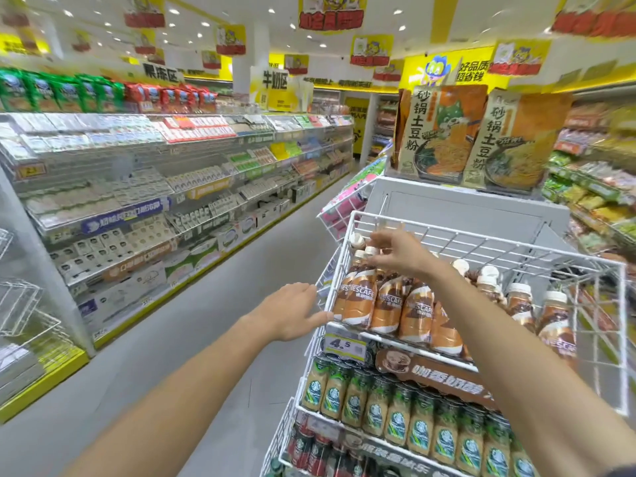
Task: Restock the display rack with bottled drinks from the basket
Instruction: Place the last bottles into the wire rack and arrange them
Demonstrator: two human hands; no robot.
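The left hand (294,313) is held open, empty, its fingertips touching the front left corner of the white wire display rack (481,244). Further right, the right hand (395,253) is spread over the caps of the Nescafé bottles (389,306) lying in the top tier; whether one is gripped cannot be told. Starbucks bottles (395,413) are ranked below.

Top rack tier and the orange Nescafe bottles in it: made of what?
White wire rack tier: looks like metal wire with a glossy white coating; thin welded grid rods. Orange-labelled Nescafe bottles: probably plastic, wrapped in shiny printed shrink sleeves, with white caps; the bottle wall itself is hidden.
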